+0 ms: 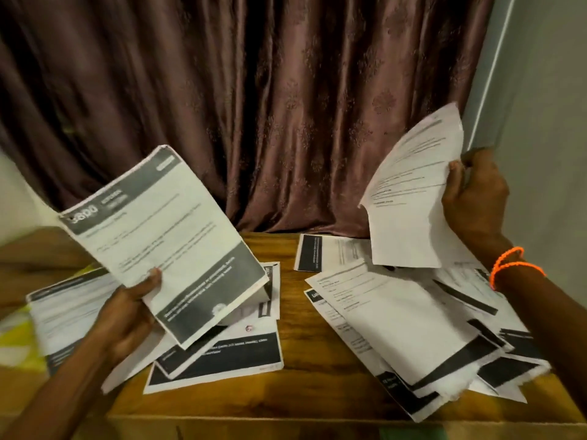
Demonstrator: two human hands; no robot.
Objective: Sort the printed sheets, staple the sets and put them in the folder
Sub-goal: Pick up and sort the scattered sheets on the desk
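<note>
My left hand [128, 315] grips a set of printed sheets [165, 236] with grey bands at top and bottom, held tilted above the left of the table. My right hand [476, 198], with an orange bracelet on its wrist, holds another printed sheet [413, 198] up by its right edge, curled, over the right side. Loose printed sheets lie in two heaps on the wooden table [295, 385]: a left heap [216, 357] under the held set and a right heap [409, 328]. One sheet [330, 252] lies alone at the back. No stapler or folder shows.
A brown patterned curtain [270, 106] hangs right behind the table. A pale wall [546, 122] stands on the right. Something yellow-green [16, 338] lies at the far left beside the sheets. A strip of bare wood runs between the two heaps.
</note>
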